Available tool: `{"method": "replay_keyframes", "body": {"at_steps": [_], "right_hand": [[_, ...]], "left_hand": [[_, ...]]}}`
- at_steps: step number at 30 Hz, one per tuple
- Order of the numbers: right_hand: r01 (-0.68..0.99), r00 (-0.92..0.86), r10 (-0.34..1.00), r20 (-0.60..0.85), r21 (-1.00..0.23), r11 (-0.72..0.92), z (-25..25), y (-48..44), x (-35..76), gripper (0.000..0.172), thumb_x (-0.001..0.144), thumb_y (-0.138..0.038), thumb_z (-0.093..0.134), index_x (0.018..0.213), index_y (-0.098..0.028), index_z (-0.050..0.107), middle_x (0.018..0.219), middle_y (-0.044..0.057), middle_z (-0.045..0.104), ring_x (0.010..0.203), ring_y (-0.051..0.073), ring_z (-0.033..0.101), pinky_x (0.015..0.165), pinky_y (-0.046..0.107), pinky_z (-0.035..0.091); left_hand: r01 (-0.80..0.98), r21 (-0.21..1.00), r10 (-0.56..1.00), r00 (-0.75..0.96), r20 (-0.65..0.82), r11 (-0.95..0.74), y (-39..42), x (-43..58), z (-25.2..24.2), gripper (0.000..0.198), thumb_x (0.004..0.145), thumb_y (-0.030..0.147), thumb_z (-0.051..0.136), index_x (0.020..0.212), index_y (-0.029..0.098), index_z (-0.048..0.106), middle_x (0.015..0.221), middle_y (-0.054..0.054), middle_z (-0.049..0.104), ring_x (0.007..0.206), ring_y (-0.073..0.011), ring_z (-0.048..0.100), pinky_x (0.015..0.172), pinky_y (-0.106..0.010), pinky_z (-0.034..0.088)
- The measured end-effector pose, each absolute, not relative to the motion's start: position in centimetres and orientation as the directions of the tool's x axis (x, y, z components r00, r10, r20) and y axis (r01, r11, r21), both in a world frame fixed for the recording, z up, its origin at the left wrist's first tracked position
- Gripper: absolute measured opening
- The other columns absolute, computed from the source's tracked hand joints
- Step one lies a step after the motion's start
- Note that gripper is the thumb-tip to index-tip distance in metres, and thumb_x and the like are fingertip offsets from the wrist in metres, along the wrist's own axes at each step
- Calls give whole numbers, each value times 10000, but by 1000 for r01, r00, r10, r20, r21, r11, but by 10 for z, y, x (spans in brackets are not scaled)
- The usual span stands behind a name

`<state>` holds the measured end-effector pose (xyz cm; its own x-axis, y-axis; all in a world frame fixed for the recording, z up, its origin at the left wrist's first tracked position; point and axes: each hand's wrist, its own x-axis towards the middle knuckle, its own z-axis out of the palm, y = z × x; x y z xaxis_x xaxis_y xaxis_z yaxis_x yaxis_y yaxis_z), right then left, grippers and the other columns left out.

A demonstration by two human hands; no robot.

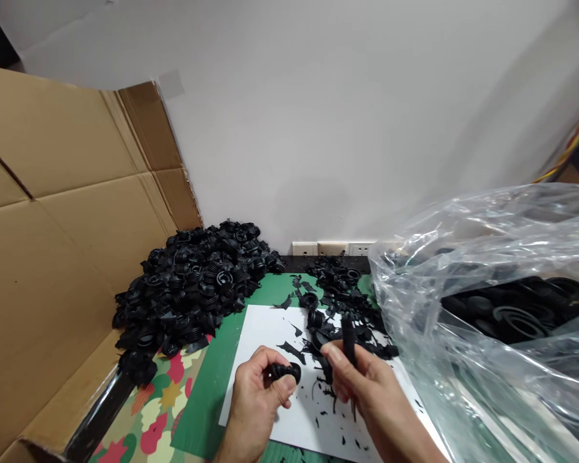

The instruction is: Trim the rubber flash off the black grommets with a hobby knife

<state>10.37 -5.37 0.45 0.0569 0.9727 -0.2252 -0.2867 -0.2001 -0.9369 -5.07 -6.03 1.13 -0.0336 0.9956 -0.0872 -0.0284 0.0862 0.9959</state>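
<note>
My left hand (258, 392) pinches a small black ribbed rubber part (285, 371) between thumb and fingers, over the white sheet (255, 328). To its right, my right hand (361, 379) is closed around a slim black tool (348, 337). The tool stands nearly upright, with a thin end showing below the fingers; its exact kind cannot be made out. The two hands are apart. Just beyond them lie another ribbed rubber part (314, 319) and black rubber scraps (293, 352), some scattered on the sheet between and below the hands.
A large heap of black ribbed rubber parts (193, 283) rests at left against cardboard (87, 212). A clear plastic bag (415, 321) holding black rubber pieces (516, 315) fills the right side. More scraps (340, 283) lie behind, near wall sockets (332, 248). A green mat (207, 386) lies under the sheet.
</note>
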Motion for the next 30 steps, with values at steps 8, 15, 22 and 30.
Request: {"method": "replay_keyframes", "body": {"at_steps": [8,15,22,30], "right_hand": [[-179,77,991,-111,-979,-96,19,-61,129,543,653,-681,579,873,-194,675,631,11,544,614,175,468,573,287,354],[-349,5,996,-89,-934,-82,20,-69,116,430,633,-593,674,653,-196,510,433,-72,429,391,86,369,430,222,277],[-164,78,996,44,-985,56,31,-74,111,275,694,-472,674,754,-210,615,566,-32,503,487,118,450,467,237,353],[-255,-42,987,155,-957,139,11,-68,116,219,731,-412,666,800,-206,693,875,63,594,667,186,572,581,315,491]], "left_hand": [[-35,998,998,-32,44,-45,-61,-53,18,51,611,139,666,643,167,638,653,34,503,495,-82,452,452,-193,387],[-42,998,999,5,50,-50,-65,-53,18,72,612,127,659,662,175,639,680,33,500,511,-84,454,456,-194,380],[-25,997,996,63,69,-67,-68,-52,17,64,655,160,659,710,185,638,719,28,487,552,-96,438,479,-204,371],[-8,997,993,89,75,-75,-67,-49,20,60,652,185,663,706,177,638,720,12,482,593,-121,427,500,-216,355]]}}
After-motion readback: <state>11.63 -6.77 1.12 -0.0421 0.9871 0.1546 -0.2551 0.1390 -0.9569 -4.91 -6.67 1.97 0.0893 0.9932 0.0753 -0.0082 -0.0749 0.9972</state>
